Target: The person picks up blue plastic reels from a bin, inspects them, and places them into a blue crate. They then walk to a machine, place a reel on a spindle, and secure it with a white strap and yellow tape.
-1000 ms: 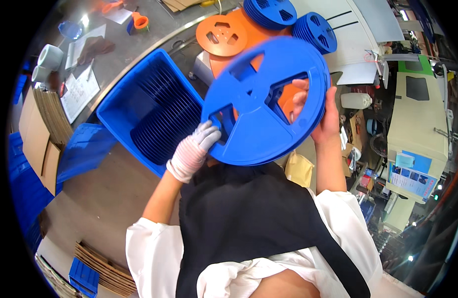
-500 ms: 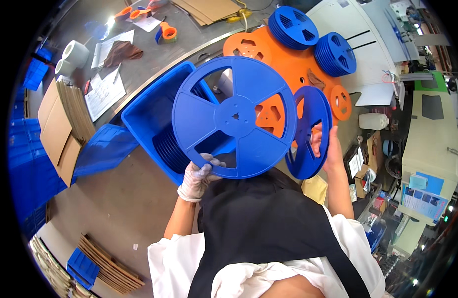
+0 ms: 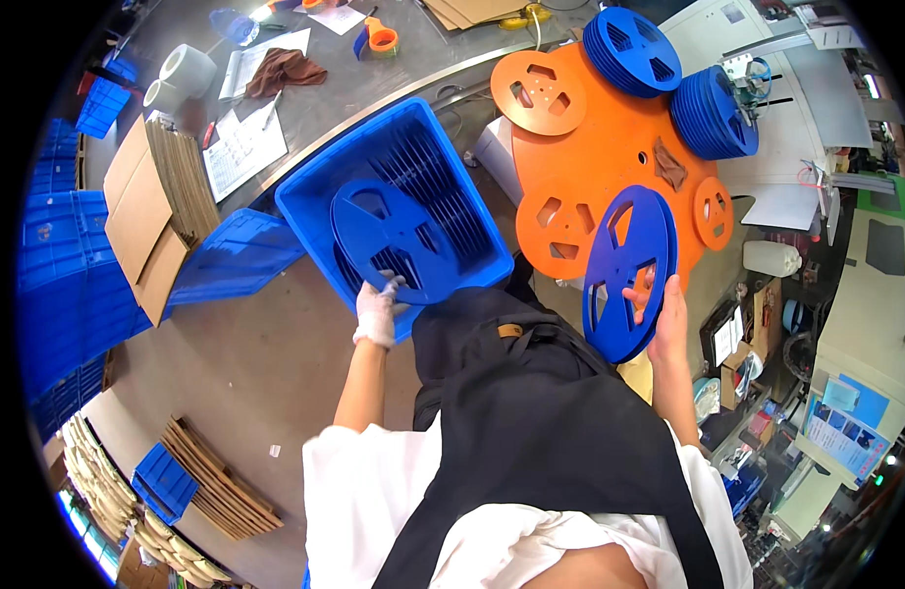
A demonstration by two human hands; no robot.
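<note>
My left hand (image 3: 377, 312), in a pale glove, grips the lower edge of a blue plastic reel (image 3: 425, 278). That reel lies tilted inside the blue bin (image 3: 349, 160), over a row of several blue reels (image 3: 438, 191) standing on edge. On the right, my bare right hand (image 3: 665, 319) is closed around blue reels (image 3: 624, 260) held upright, fingers showing through a cutout; they look like at least two pressed together, though the exact number is hidden. They are in front of the orange round table (image 3: 610, 157).
Two stacks of blue reels, a farther one (image 3: 634, 54) and a nearer one (image 3: 713, 113), stand on the orange table beside orange discs (image 3: 539, 93) with cutouts. A metal bench (image 3: 374, 79) holds papers, tape and a brown cloth (image 3: 286, 72). Folded cardboard (image 3: 138, 211) stands left.
My left hand has lowered its reel from in front of me into the bin. My right hand still holds its reels, now turned to show more of their face.
</note>
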